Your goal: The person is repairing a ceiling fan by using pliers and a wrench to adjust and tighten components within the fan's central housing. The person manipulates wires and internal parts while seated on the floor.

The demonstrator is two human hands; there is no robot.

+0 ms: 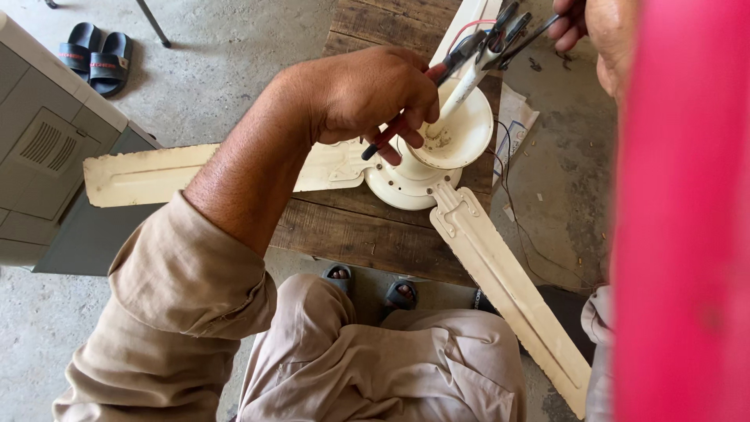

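Note:
A cream ceiling fan (426, 168) lies on a wooden table (351, 230), its white down rod (469, 78) tilted up from the hub. My left hand (367, 94) grips pliers with red and black handles (388, 138). The jaws of the pliers reach the wires at the rod's top (488, 39). My right hand (594, 27) is at the top right, partly cut off by a pink blur. Its fingers pinch a thin dark wire (531, 37) that runs from the rod's end.
Fan blades stick out to the left (180, 173) and to the lower right (512, 285). A grey cabinet (47, 148) stands at the left, with black sandals (94, 55) on the concrete floor. Paper (517, 117) and loose wires (519, 223) lie right of the hub. A pink blur (680, 211) fills the right side.

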